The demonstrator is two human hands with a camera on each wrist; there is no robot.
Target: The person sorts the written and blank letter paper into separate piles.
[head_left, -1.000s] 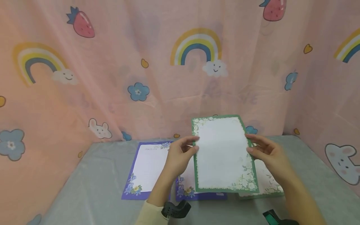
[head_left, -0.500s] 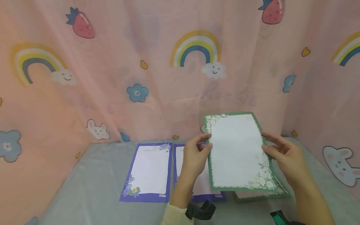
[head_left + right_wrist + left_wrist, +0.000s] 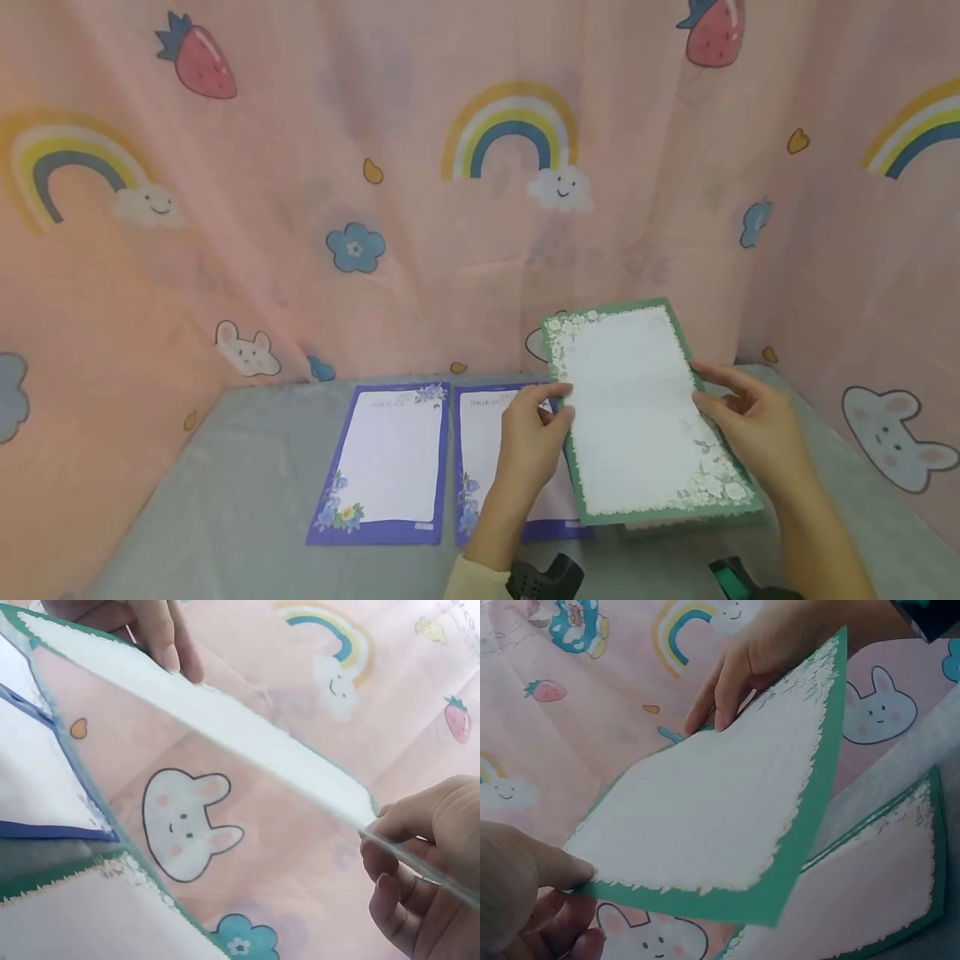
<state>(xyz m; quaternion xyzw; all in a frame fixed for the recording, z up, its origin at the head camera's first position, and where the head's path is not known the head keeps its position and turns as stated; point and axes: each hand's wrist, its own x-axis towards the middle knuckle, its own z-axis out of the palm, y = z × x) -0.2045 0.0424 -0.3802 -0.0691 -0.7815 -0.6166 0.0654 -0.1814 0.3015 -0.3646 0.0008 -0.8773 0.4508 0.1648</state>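
Both hands hold up a sheet of stationery paper (image 3: 630, 417) with a green border and white flowers in two corners. My left hand (image 3: 534, 433) pinches its left edge between thumb and fingers. On the opposite edge, my right hand (image 3: 757, 421) pinches it the same way. In the left wrist view the raised paper (image 3: 697, 817) bends slightly, the left thumb (image 3: 570, 862) lying on its face. A second green-bordered sheet (image 3: 855, 892) lies on the table below, mostly covered in the head view. The right wrist view catches the held paper (image 3: 225, 727) nearly edge-on.
Two purple-bordered sheets with blue flowers lie side by side, one at the left (image 3: 386, 458) and one in the middle (image 3: 480, 467), partly behind the left hand. A grey cloth (image 3: 225, 483) covers the table. A pink patterned curtain (image 3: 420, 317) hangs around the back and sides.
Both hands have carried the green-bordered paper to the right, over the other green sheet, and tilted it slightly. More of the middle purple sheet shows. The grips are unchanged.
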